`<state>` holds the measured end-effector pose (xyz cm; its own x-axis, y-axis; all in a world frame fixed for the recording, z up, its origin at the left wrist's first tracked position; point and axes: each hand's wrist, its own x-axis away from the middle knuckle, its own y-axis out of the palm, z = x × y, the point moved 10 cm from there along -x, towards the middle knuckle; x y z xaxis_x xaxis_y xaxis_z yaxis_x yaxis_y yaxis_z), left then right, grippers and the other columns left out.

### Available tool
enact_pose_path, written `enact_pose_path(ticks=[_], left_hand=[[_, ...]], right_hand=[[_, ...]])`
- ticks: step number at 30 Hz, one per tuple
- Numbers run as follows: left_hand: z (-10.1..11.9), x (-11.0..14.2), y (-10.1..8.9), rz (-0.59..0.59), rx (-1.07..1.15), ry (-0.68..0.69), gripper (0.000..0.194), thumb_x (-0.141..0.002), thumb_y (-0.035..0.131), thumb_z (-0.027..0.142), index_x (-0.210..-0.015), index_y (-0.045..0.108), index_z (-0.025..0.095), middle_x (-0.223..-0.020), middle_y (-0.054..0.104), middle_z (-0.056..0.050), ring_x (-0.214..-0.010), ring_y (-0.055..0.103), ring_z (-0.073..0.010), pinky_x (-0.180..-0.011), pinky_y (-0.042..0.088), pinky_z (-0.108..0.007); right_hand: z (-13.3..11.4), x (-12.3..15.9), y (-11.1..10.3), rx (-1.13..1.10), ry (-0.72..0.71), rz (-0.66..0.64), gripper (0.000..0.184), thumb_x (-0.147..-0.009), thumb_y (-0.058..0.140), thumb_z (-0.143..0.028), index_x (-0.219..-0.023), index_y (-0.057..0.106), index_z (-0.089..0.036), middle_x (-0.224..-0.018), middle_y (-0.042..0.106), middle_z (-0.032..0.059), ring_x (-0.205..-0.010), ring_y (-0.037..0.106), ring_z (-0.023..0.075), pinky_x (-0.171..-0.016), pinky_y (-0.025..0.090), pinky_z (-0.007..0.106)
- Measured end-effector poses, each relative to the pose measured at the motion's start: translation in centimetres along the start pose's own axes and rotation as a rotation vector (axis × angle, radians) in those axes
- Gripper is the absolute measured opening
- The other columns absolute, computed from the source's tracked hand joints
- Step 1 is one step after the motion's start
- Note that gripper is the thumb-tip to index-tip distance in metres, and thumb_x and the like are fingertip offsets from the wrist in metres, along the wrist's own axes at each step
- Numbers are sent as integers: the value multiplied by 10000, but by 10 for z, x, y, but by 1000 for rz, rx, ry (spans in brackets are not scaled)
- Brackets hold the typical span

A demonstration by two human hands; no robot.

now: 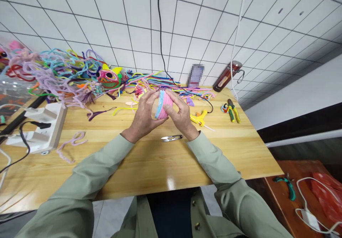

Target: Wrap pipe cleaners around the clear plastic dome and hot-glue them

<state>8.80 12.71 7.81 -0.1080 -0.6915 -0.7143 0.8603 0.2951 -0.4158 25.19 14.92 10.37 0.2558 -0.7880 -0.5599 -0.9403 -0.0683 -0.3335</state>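
Observation:
Both hands hold a small round pink pipe-cleaner piece with a light blue rim (163,104) above the wooden table (149,159). My left hand (143,117) wraps its left side with curled fingers. My right hand (181,115) grips its right side, thumb pressed on the pink surface. A small pair of metal snips (171,137) lies on the table just below my wrists.
A big heap of coloured pipe cleaners (58,74) and a pink mask-like figure (108,78) fill the back left. A yellow glue gun (199,117), pliers (233,110), a brown flask (227,76), a white power strip (40,127) and a loose lilac pipe cleaner (71,143) lie around.

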Motion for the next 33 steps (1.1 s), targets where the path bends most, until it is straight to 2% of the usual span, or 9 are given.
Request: enact_pose_path(ticks=[7, 10, 13, 16, 20, 23, 26, 29, 33], left_hand=[[14, 4, -1, -15, -70, 138, 1026, -928, 960, 428, -1755, 360, 325, -1711, 484, -203, -1626, 528, -422, -1137, 679, -541], [16, 1, -2, -38, -59, 136, 1014, -947, 946, 465, -1758, 356, 319, -1717, 481, -211, -1634, 520, -418, -1112, 691, -513], [11, -2, -1, -61, 6, 78, 1047, -942, 933, 591, -1763, 341, 323, -1731, 461, -216, -1612, 547, -405, -1082, 703, -484], [6, -5, -8, 0, 64, 30, 1068, -928, 904, 704, -1754, 348, 318, -1707, 469, -210, -1576, 581, -386, -1114, 690, -493], [11, -8, -24, 139, 53, 72, 1095, -913, 890, 754, -1751, 343, 308, -1692, 467, -202, -1611, 540, -394, -1234, 621, -574], [17, -6, -32, 222, -43, 121, 1070, -906, 895, 756, -1719, 369, 301, -1656, 483, -197, -1618, 521, -404, -1231, 621, -592], [21, -2, -33, 262, -84, 157, 1115, -864, 948, 731, -1710, 353, 313, -1653, 455, -200, -1628, 502, -418, -1166, 662, -563], [23, 0, -26, 216, -61, 173, 1195, -828, 991, 698, -1737, 310, 323, -1694, 415, -219, -1662, 468, -430, -1171, 655, -570], [21, -5, -16, 30, 20, 142, 1176, -864, 930, 749, -1761, 313, 306, -1748, 420, -248, -1694, 445, -453, -1249, 597, -636]], right_hand=[[-4, -1, -4, 17, -65, 59, 666, -1039, 703, -771, -1465, 792, -267, -1565, 787, 117, -1518, 701, 318, -1364, 501, 536], [-3, -2, -6, -9, -38, 48, 688, -1008, 746, -786, -1462, 791, -273, -1566, 788, 110, -1512, 704, 319, -1358, 507, 530], [5, -3, -9, -128, 21, 31, 738, -1022, 712, -807, -1526, 744, -269, -1621, 748, 123, -1532, 692, 326, -1314, 547, 529], [11, -2, -17, -165, 35, 98, 790, -1036, 671, -825, -1593, 680, -265, -1695, 678, 148, -1592, 633, 345, -1312, 540, 558], [13, 4, -22, -98, 59, 206, 829, -990, 727, -838, -1599, 639, -282, -1710, 631, 166, -1597, 601, 359, -1308, 536, 594], [12, 6, -4, -171, 102, 94, 831, -978, 739, -841, -1588, 631, -286, -1678, 641, 164, -1561, 628, 348, -1256, 597, 567], [8, 9, 17, -310, 141, -53, 950, -909, 817, -850, -1641, 576, -295, -1762, 565, 163, -1614, 592, 362, -1262, 609, 551], [10, 9, 23, -408, 202, -99, 1060, -832, 929, -790, -1681, 524, -302, -1817, 505, 165, -1664, 548, 384, -1256, 617, 547], [20, 3, 12, -418, 258, -61, 1048, -795, 963, -749, -1650, 556, -301, -1771, 563, 155, -1631, 577, 385, -1272, 602, 565]])
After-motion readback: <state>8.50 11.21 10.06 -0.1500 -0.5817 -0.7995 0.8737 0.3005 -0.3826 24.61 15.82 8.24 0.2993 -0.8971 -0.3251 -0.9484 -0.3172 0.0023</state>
